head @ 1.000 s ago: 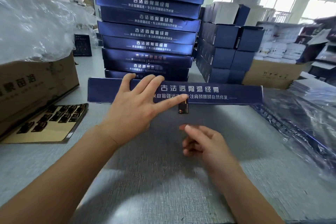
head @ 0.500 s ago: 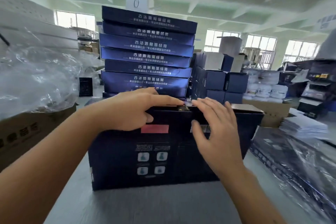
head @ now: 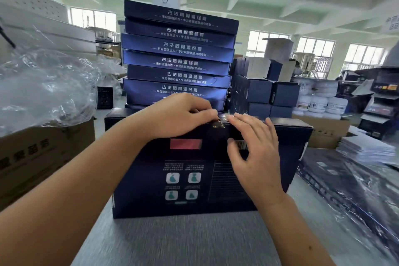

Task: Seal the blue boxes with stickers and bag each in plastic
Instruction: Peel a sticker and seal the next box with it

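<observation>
The blue box (head: 151,179) stands on edge on the bench (head: 194,242). Our left hand (head: 179,114), fingers curled, pinches the sticker (head: 218,124) at its top edge; our right hand (head: 257,153) lies spread and flat against the box.

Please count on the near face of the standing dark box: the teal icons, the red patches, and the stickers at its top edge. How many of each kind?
teal icons: 4
red patch: 1
sticker: 1
Total: 6
</observation>
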